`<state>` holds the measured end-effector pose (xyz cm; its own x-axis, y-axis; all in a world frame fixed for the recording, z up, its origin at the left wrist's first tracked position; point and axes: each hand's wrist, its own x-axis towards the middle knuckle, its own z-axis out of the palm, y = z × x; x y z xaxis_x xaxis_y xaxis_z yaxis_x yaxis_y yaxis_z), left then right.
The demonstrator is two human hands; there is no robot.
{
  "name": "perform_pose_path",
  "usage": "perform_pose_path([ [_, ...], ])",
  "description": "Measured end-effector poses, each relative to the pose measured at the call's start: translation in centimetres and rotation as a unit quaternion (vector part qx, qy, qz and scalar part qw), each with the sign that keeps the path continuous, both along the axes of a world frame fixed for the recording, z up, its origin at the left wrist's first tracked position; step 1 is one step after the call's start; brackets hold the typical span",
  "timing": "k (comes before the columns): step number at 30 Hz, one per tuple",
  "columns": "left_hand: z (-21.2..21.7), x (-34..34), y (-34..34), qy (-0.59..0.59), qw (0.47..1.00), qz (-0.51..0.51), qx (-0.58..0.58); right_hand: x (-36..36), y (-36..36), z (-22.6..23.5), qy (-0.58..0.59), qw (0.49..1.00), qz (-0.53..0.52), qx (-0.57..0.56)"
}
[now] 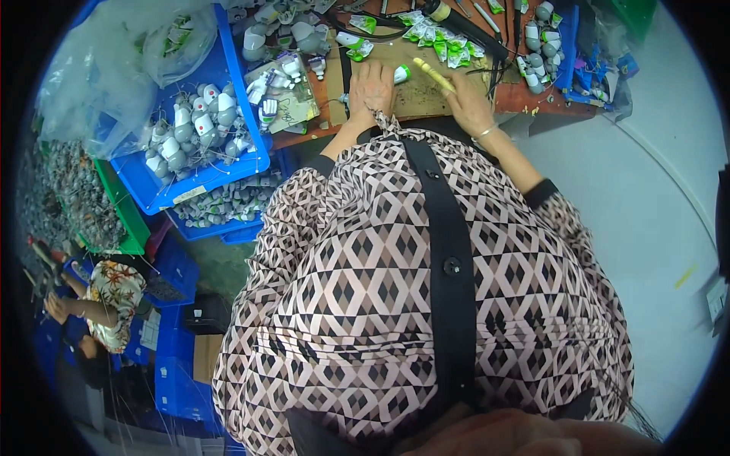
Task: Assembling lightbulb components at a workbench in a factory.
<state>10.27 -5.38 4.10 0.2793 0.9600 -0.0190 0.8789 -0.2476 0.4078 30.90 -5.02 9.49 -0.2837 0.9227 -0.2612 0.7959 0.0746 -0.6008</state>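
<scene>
Left of the long black cloth placket, the bare left hand lies palm down, fingers pointing forward; right of it, the bare right hand curls in a grip. Both forearms angle inward.

Greyish floor lies left — reddish workbench ahead.
</scene>
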Motion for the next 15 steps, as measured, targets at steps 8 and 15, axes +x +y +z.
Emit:
perform_pose_path([
  [8, 1.3, -1.9, -0.5, -0.024, 0.999, -0.025, -0.020, -0.4, 1.1, -4.9, -0.071, 0.962, -0.005, 0.265],
  [15, 1.3, -1.6, 1.1, -0.049, 0.998, -0.042, -0.030, -3.3, 4.2, -5.2, -0.119, 0.957, 0.182, 0.189],
])
